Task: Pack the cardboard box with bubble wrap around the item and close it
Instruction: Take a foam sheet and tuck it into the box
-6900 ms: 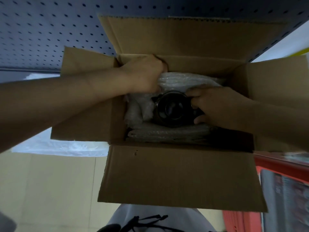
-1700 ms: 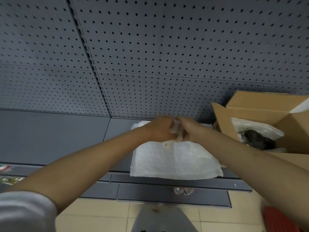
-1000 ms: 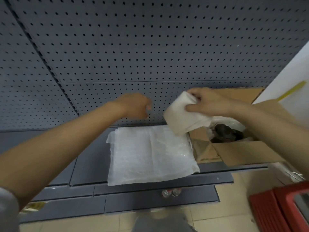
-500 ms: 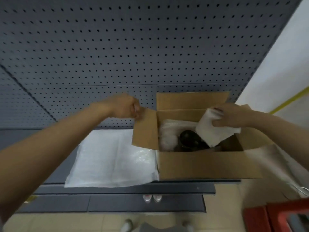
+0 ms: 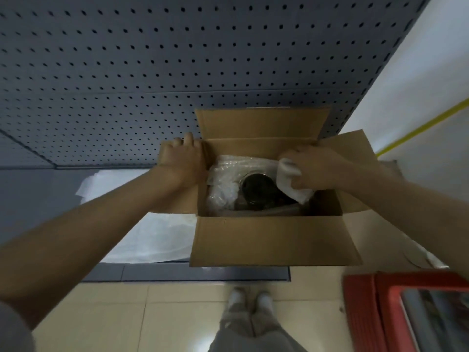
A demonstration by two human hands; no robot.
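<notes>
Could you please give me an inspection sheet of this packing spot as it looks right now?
Surface: grey shelf in front of a perforated back panel; it carries the box.
Job's things: cardboard box open, all flaps up or out; dark round item inside with bubble wrap on its left side; folded wrap piece going in on its right.
Clutter: flat bubble wrap sheet on the shelf left of the box.
Hands: left hand grips the box's left flap; right hand holds the folded wrap piece.
Cables: nothing seen.
Surroundings: tiled floor, red crate at the lower right, white wall.
</notes>
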